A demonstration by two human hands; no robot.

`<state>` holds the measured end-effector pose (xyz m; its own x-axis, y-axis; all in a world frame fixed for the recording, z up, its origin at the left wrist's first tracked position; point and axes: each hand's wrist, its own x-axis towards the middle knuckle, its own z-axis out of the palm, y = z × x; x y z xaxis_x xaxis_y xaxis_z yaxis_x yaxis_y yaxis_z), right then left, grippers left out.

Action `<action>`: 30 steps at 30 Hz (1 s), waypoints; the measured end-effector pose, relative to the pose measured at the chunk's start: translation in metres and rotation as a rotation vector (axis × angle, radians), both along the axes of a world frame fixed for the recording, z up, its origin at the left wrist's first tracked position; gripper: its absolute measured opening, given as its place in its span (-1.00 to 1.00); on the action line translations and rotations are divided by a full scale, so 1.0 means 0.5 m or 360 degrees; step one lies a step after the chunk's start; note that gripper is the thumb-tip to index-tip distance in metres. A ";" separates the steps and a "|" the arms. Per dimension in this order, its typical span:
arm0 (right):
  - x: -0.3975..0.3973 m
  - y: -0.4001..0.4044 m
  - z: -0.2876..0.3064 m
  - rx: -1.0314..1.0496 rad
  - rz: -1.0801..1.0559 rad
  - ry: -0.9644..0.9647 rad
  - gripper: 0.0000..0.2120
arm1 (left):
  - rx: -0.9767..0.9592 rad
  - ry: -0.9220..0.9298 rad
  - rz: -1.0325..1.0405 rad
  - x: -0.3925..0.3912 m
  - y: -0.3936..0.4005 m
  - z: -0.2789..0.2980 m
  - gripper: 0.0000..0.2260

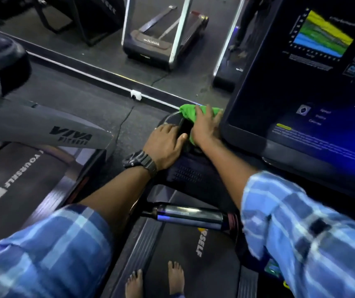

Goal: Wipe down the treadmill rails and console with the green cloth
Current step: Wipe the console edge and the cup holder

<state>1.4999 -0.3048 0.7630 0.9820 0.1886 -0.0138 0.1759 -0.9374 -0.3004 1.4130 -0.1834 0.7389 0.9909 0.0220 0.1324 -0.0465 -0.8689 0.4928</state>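
Right hand (204, 127) presses the cloth (188, 112) flat with spread fingers at the console's (258, 108) nine o'clock; left hand (164, 143) rests open beside. Cloth looks soft, light; bunch its middle.

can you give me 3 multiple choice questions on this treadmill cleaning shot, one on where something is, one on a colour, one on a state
1. Where does the cloth lie?
A. on the running belt by the feet
B. on the console's left wing, beside the screen
C. over the neighbouring treadmill's rail

2. What colour is the cloth?
A. green
B. white
C. red

3. What is the right hand doing?
A. hanging idle at the person's side
B. gripping the chrome handlebar
C. pressing flat on the cloth with straight fingers

Answers:
1 B: the cloth sits just left of the screen, at the far end of the dark console wing.
2 A: it is bright green against the dark plastic.
3 C: its fingers are spread over the cloth, while the left hand rests on the wing next to it.
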 end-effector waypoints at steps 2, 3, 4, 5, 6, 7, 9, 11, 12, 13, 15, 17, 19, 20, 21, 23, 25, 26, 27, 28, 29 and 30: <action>-0.053 0.003 -0.001 -0.0274 -0.0044 -0.0063 -0.54 | -0.0069 -0.0054 0.0030 0.017 0.004 0.008 -0.45; -0.074 0.006 -0.002 -0.0358 -0.0044 -0.0091 -0.57 | -0.0093 -0.0069 0.0053 0.024 0.006 0.010 -0.48; -0.087 0.008 -0.001 -0.0411 -0.0036 -0.0072 -0.57 | -0.0112 -0.0068 0.0064 0.029 0.008 0.011 -0.52; -0.089 0.011 -0.003 -0.0429 -0.0030 -0.0042 -0.55 | -0.0125 -0.0078 0.0061 0.032 0.012 0.011 -0.55; -0.079 0.016 -0.004 -0.0442 -0.0029 -0.0012 -0.55 | -0.0131 -0.0094 0.0052 0.032 0.017 0.011 -0.57; -0.057 0.023 -0.006 -0.0441 -0.0032 0.0023 -0.58 | -0.0132 -0.0104 0.0038 0.029 0.021 0.009 -0.59; -0.018 0.039 0.004 -0.0362 -0.0128 0.0218 -0.59 | -0.0144 -0.0109 0.0021 0.021 0.027 0.008 -0.60; -0.004 0.053 0.012 -0.0332 -0.0220 0.0315 -0.55 | -0.0120 -0.0066 0.0009 0.020 0.031 0.006 -0.63; -0.004 0.054 0.015 -0.0338 -0.0224 0.0313 -0.55 | -0.0099 -0.0046 -0.0004 0.020 0.030 0.006 -0.63; -0.006 0.050 0.015 -0.0354 -0.0210 0.0296 -0.54 | -0.0079 -0.0036 -0.0010 0.019 0.029 0.006 -0.63; -0.012 0.041 0.024 -0.0291 -0.0210 0.0307 -0.47 | -0.0039 -0.0021 -0.0018 0.018 0.024 0.010 -0.66; -0.013 0.034 0.038 -0.0180 -0.0266 0.0317 -0.45 | -0.0002 -0.0005 -0.0032 0.019 0.023 0.014 -0.70; -0.005 0.033 0.045 0.0052 -0.0407 0.0286 -0.46 | 0.0029 0.0012 -0.0051 0.019 0.027 0.014 -0.71; -0.003 0.033 0.044 0.0205 -0.0481 0.0269 -0.48 | 0.0045 0.0006 -0.0062 0.019 0.029 0.013 -0.71; -0.011 0.034 0.043 0.0306 -0.0539 0.0233 -0.52 | 0.0058 -0.0005 -0.0069 0.020 0.031 0.012 -0.71; -0.031 0.040 0.028 0.0286 -0.0545 0.0133 -0.58 | 0.0068 0.0002 -0.0087 0.018 0.033 0.012 -0.67; -0.044 0.053 0.021 0.0172 -0.0439 0.0175 -0.57 | 0.0066 0.0022 -0.0114 0.012 0.037 0.014 -0.63; -0.045 0.054 0.022 0.0102 -0.0375 0.0263 -0.52 | 0.0047 0.0032 -0.0125 0.008 0.039 0.015 -0.63; -0.043 0.050 0.024 0.0035 -0.0309 0.0329 -0.48 | 0.0014 0.0043 -0.0129 0.006 0.039 0.014 -0.63; -0.042 0.044 0.028 -0.0021 -0.0240 0.0361 -0.46 | -0.0029 0.0056 -0.0115 0.004 0.038 0.014 -0.64; -0.047 0.037 0.034 -0.0041 -0.0180 0.0353 -0.46 | -0.0062 0.0054 -0.0094 0.004 0.037 0.012 -0.66; -0.057 0.027 0.036 -0.0051 -0.0113 0.0290 -0.48 | -0.0091 0.0043 -0.0070 0.002 0.034 0.014 -0.68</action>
<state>1.4714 -0.2912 0.7808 0.9735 0.1155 -0.1975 0.0542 -0.9551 -0.2913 1.4139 -0.1664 0.7460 0.9943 -0.0151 0.1053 -0.0702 -0.8368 0.5429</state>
